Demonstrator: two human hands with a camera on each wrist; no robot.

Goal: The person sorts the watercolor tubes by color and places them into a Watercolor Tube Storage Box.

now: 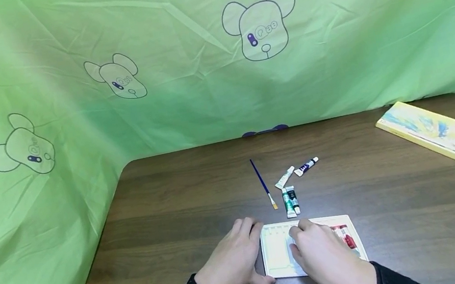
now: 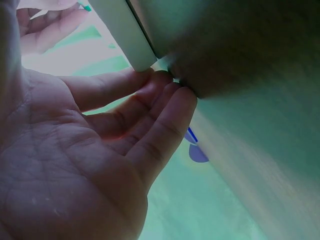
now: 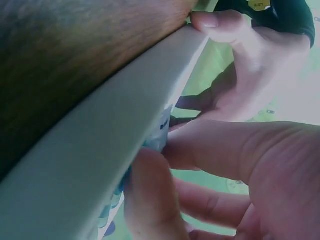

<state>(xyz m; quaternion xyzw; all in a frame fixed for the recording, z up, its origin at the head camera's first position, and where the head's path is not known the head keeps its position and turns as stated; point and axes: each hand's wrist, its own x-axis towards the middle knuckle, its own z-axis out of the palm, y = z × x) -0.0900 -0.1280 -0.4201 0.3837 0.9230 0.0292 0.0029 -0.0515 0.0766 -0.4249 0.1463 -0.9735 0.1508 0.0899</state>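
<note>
A shallow white tray (image 1: 278, 253) lies on the table, with several paint tubes in its right part, including a red-labelled one (image 1: 349, 241). My left hand (image 1: 237, 257) holds the tray by its left end, thumb at the near corner and bent fingers at the far corner. Over the middle of the tray is my right hand (image 1: 327, 253). In the right wrist view its thumb and a finger pinch a pale paint tube (image 3: 161, 131) at the tray's rim; most of that tube is hidden by the fingers.
Beyond the tray lie a green paint tube (image 1: 288, 203), a dark one (image 1: 293, 199), a white one (image 1: 285, 177) and a purple one (image 1: 306, 166). A blue-handled paintbrush (image 1: 263, 183) lies left of them. At the back right sits a yellow box (image 1: 436, 131). Green cloth (image 1: 184, 94) hangs behind the table.
</note>
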